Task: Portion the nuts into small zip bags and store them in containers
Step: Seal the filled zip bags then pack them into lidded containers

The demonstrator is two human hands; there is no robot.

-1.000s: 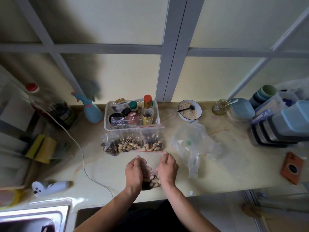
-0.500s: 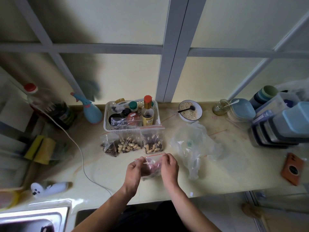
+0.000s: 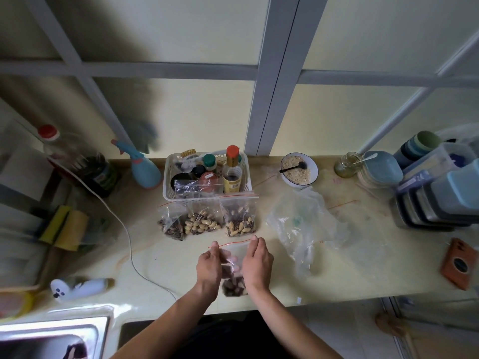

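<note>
**A:** Where is the bag being worked on, and who has hold of it?

**B:** A small clear zip bag (image 3: pixel 234 265) sits at the near edge of the desk (image 3: pixel 350 275), right in front of the person. The left hand (image 3: pixel 208 265) pinches its left side and the right hand (image 3: pixel 256 263) pinches its right side, fingers curled around the plastic.

**A:** Which way does the bag run?

**B:** Its long axis points away from the person. The red zip strip (image 3: pixel 230 243) is at the far end, stretched sideways between the two sets of fingertips. The nuts (image 3: pixel 233 287) have settled at the near end, low between the wrists.

**A:** So what does the next move depend on?

**B:** Probably on that strip. It lies crosswise, equally close to both hands, so either could run along it to seal. I cannot tell if it is already closed.

**A:** And the finished portions?

**B:** Three filled bags (image 3: pixel 207 221) stand just beyond, leaning against a white basket (image 3: pixel 168 193). The stacked containers (image 3: pixel 438 200) are well off to the right, nearer the right hand.
</note>
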